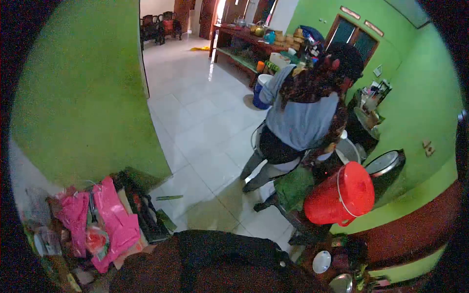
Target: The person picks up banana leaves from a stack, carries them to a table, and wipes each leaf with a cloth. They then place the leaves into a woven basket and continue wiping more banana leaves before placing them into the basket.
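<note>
Neither my left hand nor my right hand shows in the head view. Dark clothing (pixel 220 259) on my own body fills the bottom middle and hides what lies beneath it. To its left, pink plastic bags (pixel 113 215) lie heaped with other packages on the floor by the green wall. On the right, a large red lidded bucket (pixel 337 195) with a white handle stands beside green leaves (pixel 294 189). Past them, another person (pixel 305 115) in a grey top leans over a big metal pot (pixel 348 149).
A long wooden table (pixel 244 35) with kettles and small boxes runs along the back. Near it stands a blue bucket (pixel 261 93). A white plate (pixel 322 262) and a metal bowl (pixel 341 283) sit at lower right. A leaf strip (pixel 169 198) lies on the tiled floor (pixel 195 132).
</note>
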`<state>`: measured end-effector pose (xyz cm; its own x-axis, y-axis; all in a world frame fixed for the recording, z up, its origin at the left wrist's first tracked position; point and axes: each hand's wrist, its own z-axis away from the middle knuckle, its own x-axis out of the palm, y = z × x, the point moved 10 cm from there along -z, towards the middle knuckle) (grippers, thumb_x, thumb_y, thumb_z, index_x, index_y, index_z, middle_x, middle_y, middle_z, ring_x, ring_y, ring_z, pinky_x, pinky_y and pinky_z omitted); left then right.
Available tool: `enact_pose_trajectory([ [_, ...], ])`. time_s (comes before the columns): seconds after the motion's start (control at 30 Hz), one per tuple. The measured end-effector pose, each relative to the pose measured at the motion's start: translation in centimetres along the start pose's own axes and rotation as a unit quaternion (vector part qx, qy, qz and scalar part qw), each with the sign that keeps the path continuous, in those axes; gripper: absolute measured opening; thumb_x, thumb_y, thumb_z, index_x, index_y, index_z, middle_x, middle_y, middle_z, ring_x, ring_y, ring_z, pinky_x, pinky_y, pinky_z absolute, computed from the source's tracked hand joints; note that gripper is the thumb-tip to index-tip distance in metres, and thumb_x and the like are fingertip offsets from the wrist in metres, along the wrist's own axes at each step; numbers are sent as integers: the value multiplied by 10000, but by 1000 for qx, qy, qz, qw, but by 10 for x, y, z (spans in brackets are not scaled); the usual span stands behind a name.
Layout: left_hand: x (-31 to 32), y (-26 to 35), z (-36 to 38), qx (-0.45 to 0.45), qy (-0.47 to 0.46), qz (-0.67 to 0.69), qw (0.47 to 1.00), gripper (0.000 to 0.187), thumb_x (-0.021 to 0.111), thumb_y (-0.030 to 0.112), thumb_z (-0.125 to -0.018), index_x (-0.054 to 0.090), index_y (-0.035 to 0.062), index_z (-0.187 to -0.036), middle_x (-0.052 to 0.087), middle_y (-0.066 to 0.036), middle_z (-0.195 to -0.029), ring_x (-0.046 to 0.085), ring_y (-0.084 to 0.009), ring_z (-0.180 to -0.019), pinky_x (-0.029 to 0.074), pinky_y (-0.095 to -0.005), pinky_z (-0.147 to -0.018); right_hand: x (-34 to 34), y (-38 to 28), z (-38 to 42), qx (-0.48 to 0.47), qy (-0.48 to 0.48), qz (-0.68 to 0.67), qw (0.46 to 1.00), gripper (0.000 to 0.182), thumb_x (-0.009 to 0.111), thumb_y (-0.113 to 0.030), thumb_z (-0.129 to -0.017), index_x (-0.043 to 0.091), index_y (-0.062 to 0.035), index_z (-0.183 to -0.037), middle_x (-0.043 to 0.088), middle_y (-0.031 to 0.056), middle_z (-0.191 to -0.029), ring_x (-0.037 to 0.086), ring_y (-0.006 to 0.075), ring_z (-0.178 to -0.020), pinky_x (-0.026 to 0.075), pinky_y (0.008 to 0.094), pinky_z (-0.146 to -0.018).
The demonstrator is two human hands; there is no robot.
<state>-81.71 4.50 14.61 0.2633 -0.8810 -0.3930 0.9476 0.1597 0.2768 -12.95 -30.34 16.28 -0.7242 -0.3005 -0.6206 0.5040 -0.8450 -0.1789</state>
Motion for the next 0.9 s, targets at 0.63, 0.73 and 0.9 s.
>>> enact_pose_trajectory([
  [0.63,-343,277,-244,7,21,65,998,389,460,391,-893,629,44,-940,638,-135,-775,620,-272,-669,488,-391,-574,-257,-360,-275,-116,-20,-10,993,322,510,-218,-896,543,-12,-1141,627,101,-951,605,272,-823,505,426,-731],
  [0.73,-433,359,-328,61,27,-12,998,382,460,388,-893,626,49,-950,639,-123,-767,621,-254,-656,489,-379,-559,-278,-336,-298,-39,-11,-42,998,304,511,-221,-888,558,-24,-1114,631,108,-930,609,279,-811,506,427,-723],
  [0.9,-559,574,-350,168,140,215,952,355,482,376,-880,622,51,-914,616,-66,-707,576,-134,-586,459,-286,-503,-304,-352,-347,26,-9,-115,993,276,511,-227,-876,582,-44,-1069,637,120,-896,615,291,-790,507,428,-711],
])
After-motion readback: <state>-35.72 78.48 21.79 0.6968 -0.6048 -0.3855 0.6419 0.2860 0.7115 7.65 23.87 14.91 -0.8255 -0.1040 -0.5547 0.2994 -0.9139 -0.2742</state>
